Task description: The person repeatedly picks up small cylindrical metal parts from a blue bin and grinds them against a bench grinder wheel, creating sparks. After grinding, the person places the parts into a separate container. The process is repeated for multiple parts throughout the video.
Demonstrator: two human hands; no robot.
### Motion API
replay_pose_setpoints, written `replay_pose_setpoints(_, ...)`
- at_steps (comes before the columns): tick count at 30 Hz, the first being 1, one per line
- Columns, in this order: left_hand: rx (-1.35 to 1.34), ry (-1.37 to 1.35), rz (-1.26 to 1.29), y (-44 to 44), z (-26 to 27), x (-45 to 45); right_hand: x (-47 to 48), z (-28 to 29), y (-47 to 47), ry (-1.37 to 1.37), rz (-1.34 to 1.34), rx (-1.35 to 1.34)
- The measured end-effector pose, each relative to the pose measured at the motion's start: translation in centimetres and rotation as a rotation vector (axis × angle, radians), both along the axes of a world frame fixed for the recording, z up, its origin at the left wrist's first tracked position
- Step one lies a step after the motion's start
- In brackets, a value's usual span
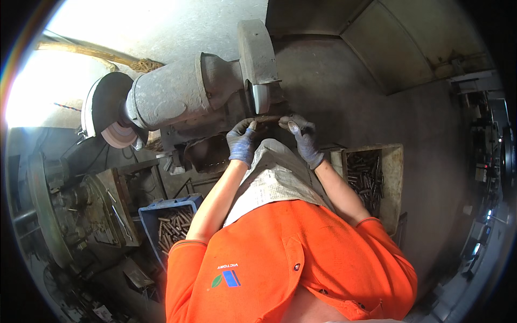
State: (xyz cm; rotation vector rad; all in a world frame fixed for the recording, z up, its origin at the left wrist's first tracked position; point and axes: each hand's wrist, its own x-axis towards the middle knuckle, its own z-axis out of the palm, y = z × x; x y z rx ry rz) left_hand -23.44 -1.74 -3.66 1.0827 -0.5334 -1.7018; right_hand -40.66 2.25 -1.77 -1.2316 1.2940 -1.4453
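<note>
A short dark metal rod [267, 119] spans the gap between my two gloved hands, level and just below a grinding wheel [261, 98]. My left hand [242, 141], in a blue-grey work glove, pinches its left end. The right end is held by the fingertips of my right hand [302, 137], gloved the same way. The wheel belongs to a grey double-ended bench grinder [173, 91] and pokes out beneath its metal guard [258, 52]. Whether the rod touches the wheel cannot be made out. Newspaper sheets [274, 173] cover my lap.
At left, a blue plastic crate [146, 214] holds many metal rods [173, 226]. A worn pale bin [394, 181] at right contains darker rods [363, 177]. The grinder's second wheel [120, 135] sits at its left end. Old machinery [85, 206] stands farther left.
</note>
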Motion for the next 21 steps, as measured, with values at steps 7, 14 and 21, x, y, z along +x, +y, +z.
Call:
replay_pose_setpoints(7, 0.062, 0.166, 0.017, -0.6, -0.2, -2.2, -2.3, -2.6, -0.3, 0.005, 0.043, 0.131)
replay_pose_setpoints(14, 0.051, 0.107, 0.061, -1.0, -1.3, -0.8, -0.3, -3.2, -0.7, 0.009, 0.052, 0.161)
replay_pose_setpoints(21, 0.014, -0.077, 0.053, -1.7, -1.7, 2.5, 2.5, -3.6, -1.5, -0.035, 0.06, 0.235)
